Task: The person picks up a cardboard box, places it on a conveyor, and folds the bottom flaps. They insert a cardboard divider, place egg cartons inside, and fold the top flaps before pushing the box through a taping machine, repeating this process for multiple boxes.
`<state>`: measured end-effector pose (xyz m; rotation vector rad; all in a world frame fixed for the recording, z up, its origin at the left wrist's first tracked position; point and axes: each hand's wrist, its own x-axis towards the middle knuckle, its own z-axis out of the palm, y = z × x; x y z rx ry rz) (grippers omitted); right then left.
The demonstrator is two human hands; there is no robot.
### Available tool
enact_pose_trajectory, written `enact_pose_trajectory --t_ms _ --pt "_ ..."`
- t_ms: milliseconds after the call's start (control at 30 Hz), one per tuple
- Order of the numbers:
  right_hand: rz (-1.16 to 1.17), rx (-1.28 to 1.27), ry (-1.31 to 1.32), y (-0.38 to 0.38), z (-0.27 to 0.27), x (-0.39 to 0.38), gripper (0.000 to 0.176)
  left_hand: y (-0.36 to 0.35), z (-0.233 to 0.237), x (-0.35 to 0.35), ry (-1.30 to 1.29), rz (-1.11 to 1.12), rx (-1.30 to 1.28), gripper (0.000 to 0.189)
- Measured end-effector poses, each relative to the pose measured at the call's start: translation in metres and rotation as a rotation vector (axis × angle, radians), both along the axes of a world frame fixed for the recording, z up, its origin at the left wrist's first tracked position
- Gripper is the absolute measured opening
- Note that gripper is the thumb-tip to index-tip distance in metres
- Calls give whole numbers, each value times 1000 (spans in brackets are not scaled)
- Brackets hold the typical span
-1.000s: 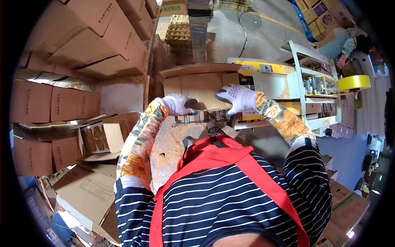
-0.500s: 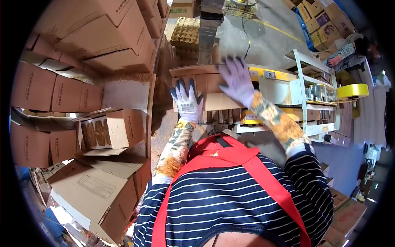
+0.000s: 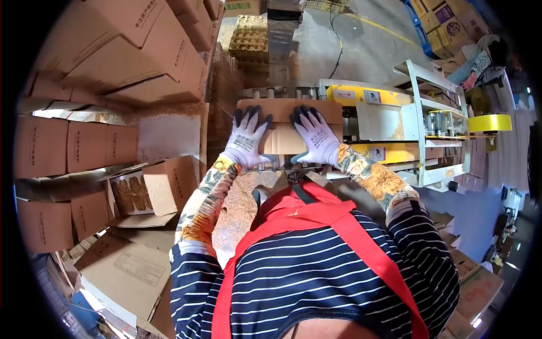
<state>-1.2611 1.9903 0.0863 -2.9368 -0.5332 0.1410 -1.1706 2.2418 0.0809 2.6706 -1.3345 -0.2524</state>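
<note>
Left hand (image 3: 247, 138) and right hand (image 3: 314, 137), both gloved, are laid apart from each other, fingers spread, on the top of one carton (image 3: 282, 138). It is carried by one roller conveyor (image 3: 271, 92), between the far and near edges, left of two yellow rails (image 3: 395, 98); one roll of yellow tape (image 3: 489, 123) is mounted at the right of one white frame (image 3: 416, 101).
</note>
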Motion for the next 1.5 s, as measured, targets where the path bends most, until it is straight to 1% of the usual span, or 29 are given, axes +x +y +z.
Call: enact_pose_trajectory --t_ms 100,167,233,300,367,400,433,500,633,667,733,767,800,833,867,900,933,967,1000,1033,1067,1100,1133,1167,1200,1233,1267,1433,1500 --pt "-12 17 65 -3 15 7 109 -2 -10 -3 -3 19 -24 102" --pt "22 -83 234 -2 37 24 111 -6 -5 -2 -14 21 -35 104" --pt "-56 -77 181 1 33 51 114 -5 -9 -5 -42 16 -115 98" --pt "-129 -74 131 1 24 61 117 -3 -11 -10 -27 26 -78 97" --pt "-172 -34 353 1 14 68 122 -4 -10 -9 -52 43 -94 99" --pt "-107 -125 406 4 32 69 126 -6 -12 -10 -102 47 -217 101" --pt "-100 -120 417 6 35 70 126 -7 -11 -10 -80 57 -198 104" --pt "1 -355 372 6 35 68 128 -17 -7 -12 -73 103 -159 102" --pt "6 -346 353 5 32 67 129 -17 -16 -15 -70 123 -252 102" --pt "6 -354 349 1 26 67 129 -16 -18 -14 -48 136 -299 109" --pt "-85 -24 168 -8 13 63 111 -12 -15 -24 -30 202 -359 109" --pt "-77 -27 160 -13 13 61 111 -8 -11 -27 -18 265 -416 110" --pt "-74 206 -58 -15 18 53 96 -4 3 -30 -53 300 -500 120" --pt "-68 438 -273 -12 30 46 81 0 20 -33 -53 342 -573 105" --pt "9 501 -325 -12 45 40 57 6 16 -36 -49 359 -596 92" --pt "126 575 -215 -11 59 34 51 10 12 -40 -43 377 -614 78" --pt "175 644 77 -12 61 28 49 10 37 -41 -44 385 -629 55" --pt "222 701 365 -13 63 25 47 14 42 -42 -12 400 -683 50" --pt "188 547 546 -8 72 28 46 8 49 -41 -99 493 -698 51" --pt "190 547 545 -9 63 30 46 1 57 -39 -188 587 -712 51" --pt "102 390 447 -12 44 36 48 0 64 -35 -89 643 -544 62" --pt "14 232 348 -16 34 42 50 -5 59 -33 -114 695 -266 88" --pt "-217 67 495 -10 43 55 64 -11 61 -25 104 720 -121 101" --pt "-211 66 492 -4 44 59 64 -18 66 -12 321 734 26 115" --pt "-77 -142 448 1 45 62 73 -27 70 1 369 755 111 125" --pt "59 -347 402 6 45 64 81 -39 84 11 420 805 176 126" --pt "21 -277 496 11 37 66 97 -47 80 15 415 811 216 123" --pt "54 -309 547 6 36 53 105 -29 18 12 429 858 257 106" --pt "70 -286 509 -1 26 51 107 13 -16 19 497 938 -292 87"
